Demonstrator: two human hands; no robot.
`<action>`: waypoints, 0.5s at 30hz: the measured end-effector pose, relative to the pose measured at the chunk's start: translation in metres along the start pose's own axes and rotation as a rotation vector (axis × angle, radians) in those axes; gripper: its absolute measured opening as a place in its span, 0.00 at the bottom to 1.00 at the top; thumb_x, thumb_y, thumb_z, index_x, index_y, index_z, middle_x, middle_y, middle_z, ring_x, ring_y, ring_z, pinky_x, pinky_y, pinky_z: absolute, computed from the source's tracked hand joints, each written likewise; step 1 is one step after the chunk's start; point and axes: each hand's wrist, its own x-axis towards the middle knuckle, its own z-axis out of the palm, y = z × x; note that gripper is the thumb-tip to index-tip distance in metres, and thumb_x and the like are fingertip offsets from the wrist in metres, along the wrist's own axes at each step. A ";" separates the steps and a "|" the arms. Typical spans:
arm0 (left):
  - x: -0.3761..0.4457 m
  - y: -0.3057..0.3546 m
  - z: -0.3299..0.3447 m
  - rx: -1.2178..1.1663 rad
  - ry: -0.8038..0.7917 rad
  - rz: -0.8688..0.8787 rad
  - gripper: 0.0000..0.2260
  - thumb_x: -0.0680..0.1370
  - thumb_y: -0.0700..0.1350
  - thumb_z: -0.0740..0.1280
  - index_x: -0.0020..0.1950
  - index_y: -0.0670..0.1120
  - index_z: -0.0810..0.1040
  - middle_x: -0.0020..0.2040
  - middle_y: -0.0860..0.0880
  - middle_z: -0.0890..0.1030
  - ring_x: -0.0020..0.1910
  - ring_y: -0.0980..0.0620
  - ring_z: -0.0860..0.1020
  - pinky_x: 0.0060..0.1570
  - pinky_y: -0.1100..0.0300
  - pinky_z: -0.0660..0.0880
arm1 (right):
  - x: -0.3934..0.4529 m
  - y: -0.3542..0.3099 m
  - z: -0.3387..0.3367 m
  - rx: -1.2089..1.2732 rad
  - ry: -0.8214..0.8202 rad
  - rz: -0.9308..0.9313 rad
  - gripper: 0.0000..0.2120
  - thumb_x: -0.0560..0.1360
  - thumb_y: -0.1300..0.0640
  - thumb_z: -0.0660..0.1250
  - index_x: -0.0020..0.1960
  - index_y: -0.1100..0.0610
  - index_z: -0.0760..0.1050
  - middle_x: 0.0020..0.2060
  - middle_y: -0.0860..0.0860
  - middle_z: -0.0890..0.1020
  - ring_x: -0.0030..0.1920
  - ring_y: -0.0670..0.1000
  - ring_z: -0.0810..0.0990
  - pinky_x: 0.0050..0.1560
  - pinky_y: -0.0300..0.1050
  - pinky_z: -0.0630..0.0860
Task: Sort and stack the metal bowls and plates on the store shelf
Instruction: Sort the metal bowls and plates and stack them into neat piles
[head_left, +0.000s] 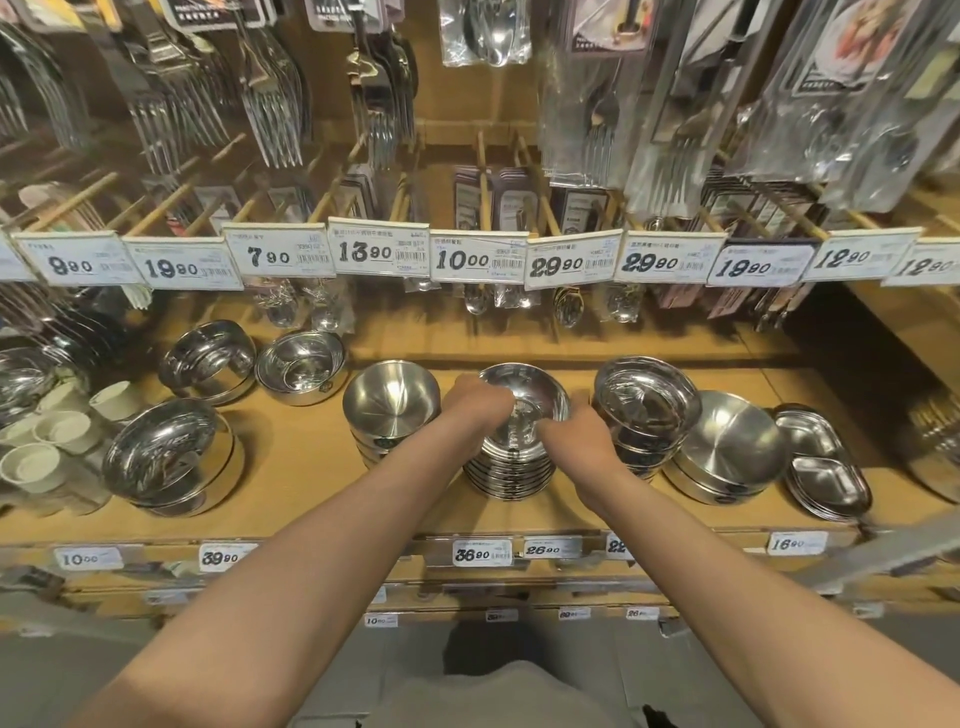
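Both hands — left hand (480, 402), right hand (574, 434) — clasp the top bowl (535, 397) of the centre stack (511, 470), directly above the "36.90" tag (480, 554).

Two bare forearms are showing in the head view, rising from the lower corners of the frame toward its middle, with no sleeves, watch, bracelet or rings showing on them. The left hand (480, 402) and the right hand (576, 434) are wearing no gloves. At the bottom centre of the frame, a grey-beige garment (498, 696) is covering the person's torso, its cloth plain and unmarked.
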 end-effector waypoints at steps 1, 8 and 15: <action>0.001 0.000 0.001 0.002 0.006 -0.003 0.19 0.74 0.36 0.62 0.66 0.36 0.74 0.51 0.41 0.82 0.47 0.43 0.83 0.37 0.57 0.75 | 0.001 0.002 0.001 0.001 -0.004 0.003 0.33 0.77 0.61 0.65 0.79 0.62 0.56 0.54 0.53 0.71 0.42 0.47 0.72 0.37 0.40 0.68; 0.003 -0.003 0.005 0.022 0.044 -0.038 0.26 0.75 0.37 0.62 0.73 0.37 0.67 0.54 0.43 0.80 0.48 0.46 0.81 0.42 0.56 0.79 | 0.014 0.005 0.006 -0.017 0.013 0.027 0.30 0.78 0.60 0.66 0.77 0.63 0.60 0.52 0.53 0.72 0.38 0.43 0.69 0.36 0.41 0.69; 0.007 -0.005 0.006 0.005 0.045 -0.043 0.28 0.75 0.38 0.63 0.75 0.36 0.63 0.63 0.40 0.77 0.53 0.44 0.80 0.44 0.56 0.77 | 0.016 0.009 0.005 -0.002 -0.028 0.040 0.28 0.78 0.61 0.66 0.75 0.61 0.61 0.57 0.55 0.73 0.54 0.55 0.72 0.50 0.49 0.70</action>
